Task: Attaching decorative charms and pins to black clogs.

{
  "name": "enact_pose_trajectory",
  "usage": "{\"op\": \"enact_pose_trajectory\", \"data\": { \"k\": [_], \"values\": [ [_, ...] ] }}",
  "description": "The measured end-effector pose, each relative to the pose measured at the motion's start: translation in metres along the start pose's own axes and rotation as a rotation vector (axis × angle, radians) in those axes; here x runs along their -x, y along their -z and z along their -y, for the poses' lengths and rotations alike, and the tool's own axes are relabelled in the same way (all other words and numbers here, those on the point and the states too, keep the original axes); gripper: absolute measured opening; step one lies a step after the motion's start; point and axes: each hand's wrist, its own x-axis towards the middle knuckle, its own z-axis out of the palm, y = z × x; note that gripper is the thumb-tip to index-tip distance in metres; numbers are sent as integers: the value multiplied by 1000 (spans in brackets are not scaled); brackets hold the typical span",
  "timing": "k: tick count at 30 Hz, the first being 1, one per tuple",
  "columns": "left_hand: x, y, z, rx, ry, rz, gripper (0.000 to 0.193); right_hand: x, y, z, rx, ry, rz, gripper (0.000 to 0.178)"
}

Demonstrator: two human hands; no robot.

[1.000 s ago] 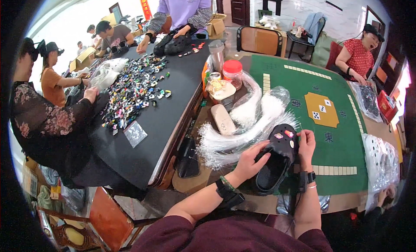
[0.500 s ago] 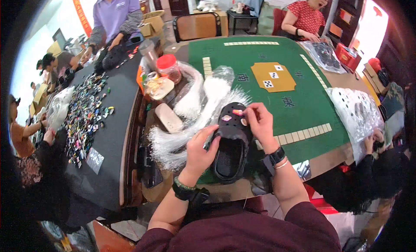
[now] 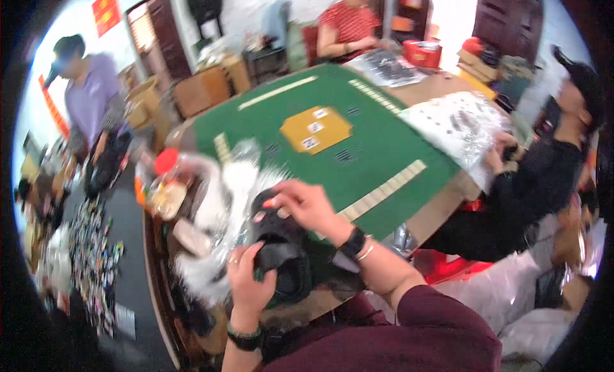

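A black clog [image 3: 281,236] with holes in its toe stands at the near edge of the green table, toe pointing away from me. My left hand [image 3: 249,279] grips its left side by the strap and opening. Over the toe, the fingers of my right hand [image 3: 306,209] are pinched together beside a small red-orange charm [image 3: 268,204]; what they hold, if anything, is hidden. A pink charm [image 3: 259,216] sits left of it, and a pale one shows under my fingers. White plastic ties [image 3: 198,273] lie in bundles left of the clog.
A red-lidded jar [image 3: 167,164] and a pale box [image 3: 192,237] stand left of the ties. Many small coloured pieces [image 3: 96,263] cover the dark table further left. Co-workers sit or stand around; one on the right handles a clear bag [image 3: 457,126]. Tile rows [image 3: 390,188] edge the table.
My view has swung to the right, so the table and hands appear further left. My left hand still holds the clog; my right fingers stay at its charms.
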Motion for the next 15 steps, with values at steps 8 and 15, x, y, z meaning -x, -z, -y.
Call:
{"op": "enact_pose_trajectory", "data": {
  "k": [8,15],
  "values": [
    [2,2,1,29,2,50,49,34,16,84,-113,59,161,8],
    [-8,2,1,143,83,59,45,125,-6,83,-734,-681,552,16]
  ]
}}
